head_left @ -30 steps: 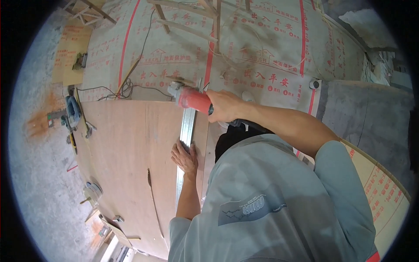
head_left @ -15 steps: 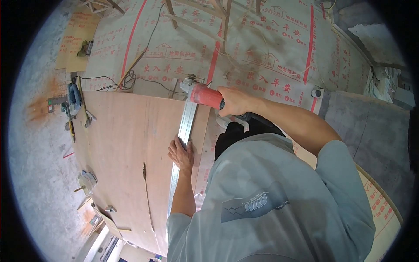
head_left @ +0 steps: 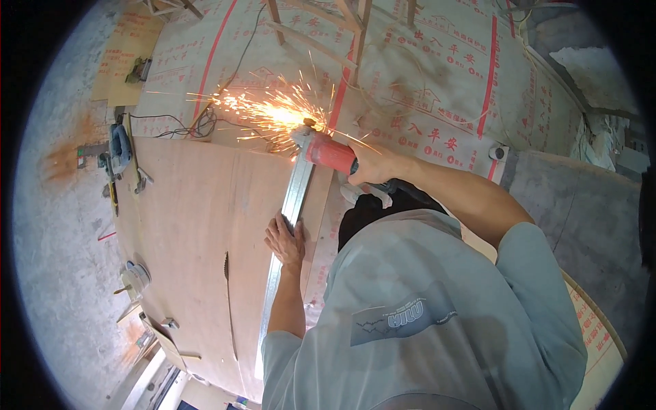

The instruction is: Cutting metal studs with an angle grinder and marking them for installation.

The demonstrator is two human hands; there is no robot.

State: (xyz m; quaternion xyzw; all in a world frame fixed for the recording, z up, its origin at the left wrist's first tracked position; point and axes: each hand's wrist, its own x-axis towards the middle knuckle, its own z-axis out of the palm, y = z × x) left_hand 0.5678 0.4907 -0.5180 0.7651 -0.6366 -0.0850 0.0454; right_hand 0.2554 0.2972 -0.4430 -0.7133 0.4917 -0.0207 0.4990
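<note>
My right hand (head_left: 372,165) is closed around a red angle grinder (head_left: 331,153), whose head rests at the far end of a shiny metal channel (head_left: 296,195). Bright orange sparks (head_left: 277,114) spray from there toward the far left and partly hide the contact point. Nearer to me, my left hand (head_left: 287,244) grips the channel, thumb on one side and fingers on the other. The channel lies lengthwise along the right side of a wooden board (head_left: 184,219), and its near part passes behind my left arm.
A thin dark strip (head_left: 230,301) lies on the board. Along its left edge are a blue power tool (head_left: 120,145) and a round white object (head_left: 139,275). Black cable (head_left: 198,125) coils beyond the far edge. A wooden frame (head_left: 357,41) stands on printed floor sheeting (head_left: 437,82).
Sparks now fly from the grinder's head, where there were none before. The grinder and channel look slightly shifted right, as does the whole view. Both hands keep their hold.
</note>
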